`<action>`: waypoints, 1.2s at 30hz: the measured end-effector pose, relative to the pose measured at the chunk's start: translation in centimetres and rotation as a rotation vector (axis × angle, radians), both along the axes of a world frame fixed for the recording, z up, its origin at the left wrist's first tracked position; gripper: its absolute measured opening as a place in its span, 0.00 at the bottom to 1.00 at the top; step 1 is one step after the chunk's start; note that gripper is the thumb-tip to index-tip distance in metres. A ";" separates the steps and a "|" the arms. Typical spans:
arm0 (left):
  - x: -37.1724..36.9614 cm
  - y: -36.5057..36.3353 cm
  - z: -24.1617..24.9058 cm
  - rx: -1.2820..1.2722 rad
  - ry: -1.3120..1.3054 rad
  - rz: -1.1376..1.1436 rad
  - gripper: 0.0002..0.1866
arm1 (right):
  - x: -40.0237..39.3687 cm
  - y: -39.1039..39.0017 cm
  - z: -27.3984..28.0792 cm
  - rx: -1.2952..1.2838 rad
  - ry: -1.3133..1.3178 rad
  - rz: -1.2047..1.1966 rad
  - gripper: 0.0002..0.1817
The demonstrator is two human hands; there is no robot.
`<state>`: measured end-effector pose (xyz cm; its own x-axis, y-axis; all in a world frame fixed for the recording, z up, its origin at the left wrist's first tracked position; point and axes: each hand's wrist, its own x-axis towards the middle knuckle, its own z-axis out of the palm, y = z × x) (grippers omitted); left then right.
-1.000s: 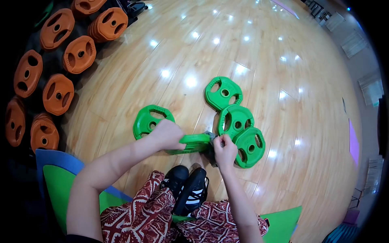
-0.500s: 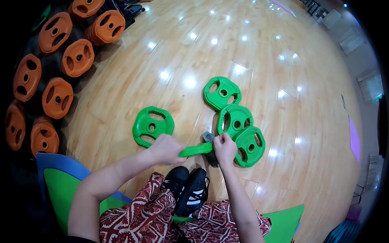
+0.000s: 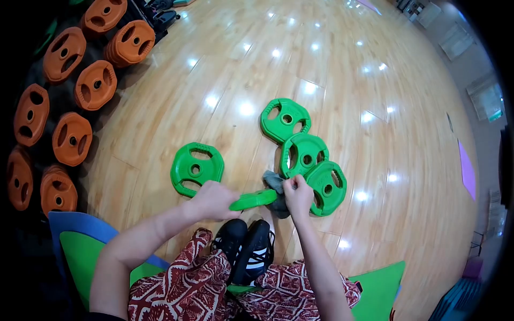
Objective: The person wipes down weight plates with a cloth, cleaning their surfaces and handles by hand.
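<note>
My left hand (image 3: 215, 201) is closed on the edge of a green weight plate (image 3: 254, 199), held nearly edge-on above the floor in front of my shoes. My right hand (image 3: 298, 196) pinches a dark grey cloth (image 3: 274, 182), which hangs beside the plate's right end. Just beyond my left hand, a single green plate (image 3: 187, 164) lies flat on the floor. Past my right hand lie three more green plates, overlapping in a row: a far one (image 3: 279, 124), a middle one (image 3: 297, 146) and a near one (image 3: 331, 198).
Orange weight plates (image 3: 72, 140) hang on a dark rack at the left. Green and blue mats (image 3: 85, 251) lie under and beside my legs. My black shoes (image 3: 254, 251) are on the wooden floor (image 3: 214, 69). A purple mat (image 3: 467, 170) lies far right.
The held plate has tilted, showing more of its face. The cloth in my right hand has shifted and spread out beside it. The view has turned slightly.
</note>
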<state>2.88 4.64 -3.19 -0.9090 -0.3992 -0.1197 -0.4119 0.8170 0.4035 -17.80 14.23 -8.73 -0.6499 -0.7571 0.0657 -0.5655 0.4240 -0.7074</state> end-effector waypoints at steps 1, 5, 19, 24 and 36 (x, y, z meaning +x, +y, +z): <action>0.2 0.2 -0.1 -0.009 -0.011 -0.009 0.16 | 0.7 -0.1 1.7 -0.124 -0.068 0.024 0.09; -0.3 0.4 0.7 -0.003 -0.051 -0.056 0.14 | 4.6 -0.2 5.4 -0.339 0.008 0.183 0.08; -0.3 0.4 0.3 -0.003 -0.064 -0.054 0.16 | 5.5 0.5 3.1 -0.383 0.050 0.214 0.08; -0.6 0.7 0.6 0.014 -0.046 -0.088 0.18 | 2.3 0.4 -1.1 -0.112 -0.053 -0.012 0.10; -4.0 -2.4 0.4 -0.296 -0.021 -0.397 0.06 | 4.9 3.8 -2.1 -0.135 -0.184 0.078 0.08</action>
